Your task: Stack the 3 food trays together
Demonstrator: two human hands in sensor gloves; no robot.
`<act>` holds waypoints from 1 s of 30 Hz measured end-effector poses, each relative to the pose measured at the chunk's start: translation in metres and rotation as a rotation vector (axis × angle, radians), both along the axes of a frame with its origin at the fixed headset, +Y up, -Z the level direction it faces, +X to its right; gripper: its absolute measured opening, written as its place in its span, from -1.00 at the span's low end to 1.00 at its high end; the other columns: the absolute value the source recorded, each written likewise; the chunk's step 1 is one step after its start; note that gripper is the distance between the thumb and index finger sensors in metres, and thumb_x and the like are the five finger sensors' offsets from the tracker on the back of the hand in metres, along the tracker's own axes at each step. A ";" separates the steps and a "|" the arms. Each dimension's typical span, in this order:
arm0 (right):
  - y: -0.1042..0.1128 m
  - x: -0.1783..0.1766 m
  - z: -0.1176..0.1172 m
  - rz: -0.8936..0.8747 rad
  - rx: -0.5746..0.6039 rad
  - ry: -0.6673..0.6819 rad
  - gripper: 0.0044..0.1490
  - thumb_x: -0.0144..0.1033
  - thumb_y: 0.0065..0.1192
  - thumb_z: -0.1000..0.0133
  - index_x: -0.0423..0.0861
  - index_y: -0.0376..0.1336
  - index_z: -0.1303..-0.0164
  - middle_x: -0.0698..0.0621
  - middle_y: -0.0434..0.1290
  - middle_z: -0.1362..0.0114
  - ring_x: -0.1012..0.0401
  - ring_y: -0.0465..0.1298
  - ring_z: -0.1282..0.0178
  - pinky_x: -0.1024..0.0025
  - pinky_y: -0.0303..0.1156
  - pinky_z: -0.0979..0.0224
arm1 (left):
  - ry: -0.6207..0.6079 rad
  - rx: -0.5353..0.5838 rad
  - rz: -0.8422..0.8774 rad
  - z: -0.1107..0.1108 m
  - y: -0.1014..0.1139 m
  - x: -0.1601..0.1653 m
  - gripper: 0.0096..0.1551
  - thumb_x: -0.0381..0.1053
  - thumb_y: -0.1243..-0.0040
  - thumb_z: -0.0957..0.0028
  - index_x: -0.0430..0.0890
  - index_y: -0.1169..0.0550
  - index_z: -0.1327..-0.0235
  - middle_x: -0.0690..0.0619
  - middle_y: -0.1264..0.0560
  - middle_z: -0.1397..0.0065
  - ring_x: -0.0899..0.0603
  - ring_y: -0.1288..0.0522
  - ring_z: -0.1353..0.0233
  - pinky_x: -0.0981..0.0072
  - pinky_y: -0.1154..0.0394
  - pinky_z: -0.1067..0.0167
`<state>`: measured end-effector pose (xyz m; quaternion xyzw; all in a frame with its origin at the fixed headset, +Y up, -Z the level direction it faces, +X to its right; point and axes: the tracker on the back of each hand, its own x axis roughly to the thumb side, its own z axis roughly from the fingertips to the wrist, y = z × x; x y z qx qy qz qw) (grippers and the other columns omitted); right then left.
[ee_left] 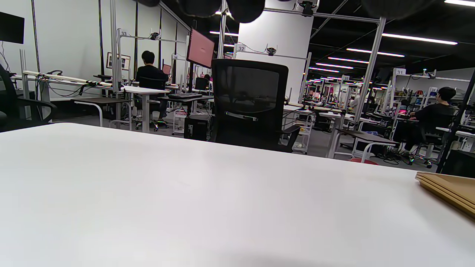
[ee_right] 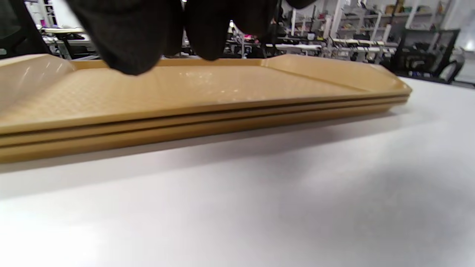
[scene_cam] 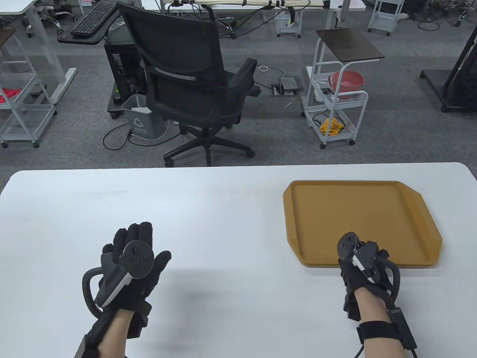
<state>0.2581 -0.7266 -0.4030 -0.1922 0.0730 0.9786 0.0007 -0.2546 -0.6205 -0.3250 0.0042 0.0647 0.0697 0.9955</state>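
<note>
The table (scene_cam: 208,201) carries the trays (scene_cam: 357,220) on its right side, and the right wrist view shows three rims lying one on another, so the stack seems already made. What is left, I think, is to check that the edges line up and to push gently, not lift. The right hand (scene_cam: 363,266) is at the near rim; whether its fingers (ee_right: 126,44) touch the top tray I cannot tell. The left hand (scene_cam: 130,261) is spread flat, well apart, holding nothing.

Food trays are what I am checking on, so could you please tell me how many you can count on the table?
3, all nested in one stack at the table's right side; the right wrist view shows three rims layered.
</note>
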 end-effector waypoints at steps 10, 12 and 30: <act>-0.038 0.034 -0.008 -0.233 0.036 0.002 -0.44 -0.25 0.35 -0.17 0.31 0.17 -0.32 0.13 0.15 -0.70 0.03 0.10 -0.84 -0.06 -0.04 -0.83 | 0.007 -0.026 -0.020 -0.004 -0.005 0.000 0.03 0.50 0.12 -0.01 0.18 0.11 -0.69 0.07 0.06 -0.82 -0.30 0.04 -0.82 -0.35 0.02 -0.64; -0.042 0.036 -0.008 -0.299 0.061 -0.015 -0.47 -0.30 0.37 -0.14 0.29 0.21 -0.24 0.16 0.13 -0.71 0.01 0.05 -0.85 -0.10 -0.12 -0.82 | 0.011 -0.029 -0.023 -0.004 -0.006 -0.001 0.03 0.50 0.12 -0.01 0.18 0.11 -0.69 0.07 0.06 -0.82 -0.30 0.04 -0.81 -0.35 0.02 -0.64; -0.050 -0.008 0.003 -0.413 0.068 0.346 -0.58 -0.36 0.28 -0.12 0.28 0.25 -0.11 0.28 0.25 -0.60 0.15 0.08 -0.78 -0.15 -0.13 -0.64 | -0.003 -0.047 -0.030 -0.004 -0.008 0.006 0.04 0.50 0.12 -0.01 0.18 0.12 -0.69 0.07 0.07 -0.83 -0.30 0.04 -0.82 -0.35 0.03 -0.64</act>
